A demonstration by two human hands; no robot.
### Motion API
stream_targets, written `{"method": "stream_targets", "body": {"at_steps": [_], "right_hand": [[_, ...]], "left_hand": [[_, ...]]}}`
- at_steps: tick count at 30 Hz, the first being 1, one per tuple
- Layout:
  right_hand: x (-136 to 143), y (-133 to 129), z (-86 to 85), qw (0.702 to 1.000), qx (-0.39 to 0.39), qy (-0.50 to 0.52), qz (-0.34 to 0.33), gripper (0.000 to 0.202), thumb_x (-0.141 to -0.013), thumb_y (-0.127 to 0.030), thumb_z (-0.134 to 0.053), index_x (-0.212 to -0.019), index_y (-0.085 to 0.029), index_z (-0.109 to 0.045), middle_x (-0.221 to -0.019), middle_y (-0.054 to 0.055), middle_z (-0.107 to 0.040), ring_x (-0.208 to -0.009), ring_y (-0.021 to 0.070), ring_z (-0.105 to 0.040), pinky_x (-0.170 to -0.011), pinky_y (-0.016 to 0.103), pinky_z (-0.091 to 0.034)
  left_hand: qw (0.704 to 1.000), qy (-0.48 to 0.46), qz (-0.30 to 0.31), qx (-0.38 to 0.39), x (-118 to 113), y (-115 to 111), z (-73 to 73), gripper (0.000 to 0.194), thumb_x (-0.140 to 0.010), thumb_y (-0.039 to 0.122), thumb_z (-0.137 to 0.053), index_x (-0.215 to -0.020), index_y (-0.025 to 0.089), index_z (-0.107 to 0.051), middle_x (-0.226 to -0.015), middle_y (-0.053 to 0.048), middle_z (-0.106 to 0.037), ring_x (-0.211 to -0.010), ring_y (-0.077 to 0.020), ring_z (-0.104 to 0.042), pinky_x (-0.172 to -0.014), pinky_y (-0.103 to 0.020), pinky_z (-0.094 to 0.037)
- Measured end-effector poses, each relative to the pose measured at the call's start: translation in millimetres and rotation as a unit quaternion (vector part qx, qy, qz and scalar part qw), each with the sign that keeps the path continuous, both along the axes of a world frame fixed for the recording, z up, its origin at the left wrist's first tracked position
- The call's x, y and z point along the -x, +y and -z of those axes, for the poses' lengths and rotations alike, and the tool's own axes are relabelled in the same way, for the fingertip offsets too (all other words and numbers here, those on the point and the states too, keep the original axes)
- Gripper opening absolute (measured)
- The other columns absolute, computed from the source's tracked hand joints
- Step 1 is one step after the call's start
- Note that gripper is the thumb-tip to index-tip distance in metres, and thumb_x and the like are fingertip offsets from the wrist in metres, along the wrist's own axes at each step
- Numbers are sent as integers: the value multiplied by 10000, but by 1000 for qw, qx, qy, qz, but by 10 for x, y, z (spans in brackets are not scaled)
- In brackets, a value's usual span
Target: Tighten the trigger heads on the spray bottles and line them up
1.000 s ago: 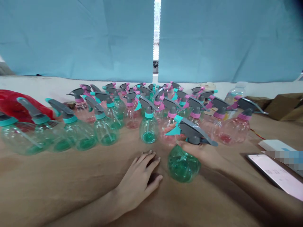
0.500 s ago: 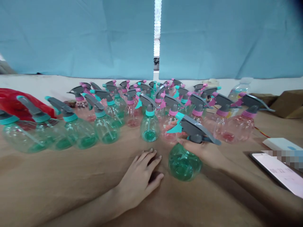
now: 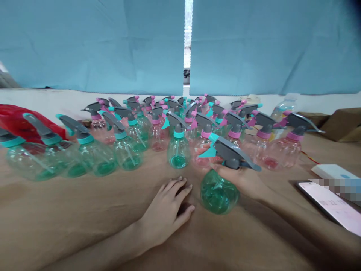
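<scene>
My right hand [image 3: 241, 178] is wrapped round the neck of a green spray bottle [image 3: 218, 194], just under its grey trigger head with a turquoise nozzle and trigger. The bottle leans, its head toward the right; some of my fingers are hidden behind it. To the left of it my left hand [image 3: 169, 209] rests palm down on the brown surface [image 3: 93, 222], fingers spread, holding nothing. Just beyond the hands stands another green spray bottle [image 3: 178, 154] upright, with a pink spray bottle [image 3: 204, 150] beside it, partly behind my right fingers.
Several green spray bottles [image 3: 97, 160] line the left, with more green and pink ones behind. Pink spray bottles [image 3: 282, 152] stand at right. A phone [image 3: 328, 205] and a white box [image 3: 334, 172] lie far right. A red plastic bag [image 3: 31, 122] sits at left, a brown box [image 3: 345, 126] at right.
Hardly anything differs. The view has shifted very slightly; my right hand keeps its hold on the green spray bottle, and my left hand stays flat on the surface.
</scene>
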State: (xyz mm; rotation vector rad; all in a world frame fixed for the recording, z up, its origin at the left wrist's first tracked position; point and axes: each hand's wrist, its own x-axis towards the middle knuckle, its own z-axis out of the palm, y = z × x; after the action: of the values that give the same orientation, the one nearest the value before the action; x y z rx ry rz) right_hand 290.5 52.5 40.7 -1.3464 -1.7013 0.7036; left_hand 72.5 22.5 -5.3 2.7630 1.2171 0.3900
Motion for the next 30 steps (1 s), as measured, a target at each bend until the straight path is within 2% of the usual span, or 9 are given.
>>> {"method": "stream_targets", "body": {"at_steps": [4,8,11,22,26,30], "right_hand": [[0,-15,-5,1000,-11,1,-4,76,-726,-308,-569,-735,-235,-591,-651,-6,-615,-612,173,-570,-500,274,-441],[21,-74,-73,999,-10,28,-15,87,-726,-266,-559,-803,-244,-592,-730,-9,-644,-687,188,-608,-565,286,-463],[27,-89,-106,1000,1,24,-20,105,-728,-251,-547,-824,-245,-588,-716,-12,-631,-722,199,-615,-588,292,-465],[-16,-11,-6,999,25,31,-3,55,-700,-282,-577,-727,-235,-562,-676,1,-632,-676,204,-615,-516,280,-458],[-17,-30,-52,999,44,15,-19,77,-699,-238,-557,-625,-240,-537,-610,-2,-619,-698,215,-628,-537,290,-470],[27,-111,-131,999,25,21,16,129,-705,-260,-568,-586,-244,-521,-603,-8,-622,-689,208,-630,-583,298,-486]], "left_hand": [[1000,2,2,-1,2,-7,-1,430,-909,351,-488,-1296,165,-458,-1339,-104,-462,-1249,-262,-373,-1023,-434,-298],[1000,8,0,1,4,-12,-10,434,-912,356,-485,-1298,159,-456,-1345,-109,-454,-1248,-266,-371,-1016,-435,-307],[1000,12,-1,1,6,-13,-9,436,-914,366,-481,-1298,159,-455,-1351,-108,-448,-1253,-268,-365,-1013,-436,-312],[1000,15,-5,6,-6,-16,-20,433,-897,348,-512,-1283,158,-468,-1345,-110,-456,-1242,-271,-382,-995,-442,-342],[1000,18,-9,11,-18,-22,-29,442,-894,349,-516,-1288,156,-465,-1344,-114,-458,-1247,-275,-380,-999,-450,-337],[1000,16,-9,12,-16,-36,-38,435,-895,347,-515,-1287,167,-464,-1346,-108,-456,-1247,-273,-379,-993,-453,-344]]}}
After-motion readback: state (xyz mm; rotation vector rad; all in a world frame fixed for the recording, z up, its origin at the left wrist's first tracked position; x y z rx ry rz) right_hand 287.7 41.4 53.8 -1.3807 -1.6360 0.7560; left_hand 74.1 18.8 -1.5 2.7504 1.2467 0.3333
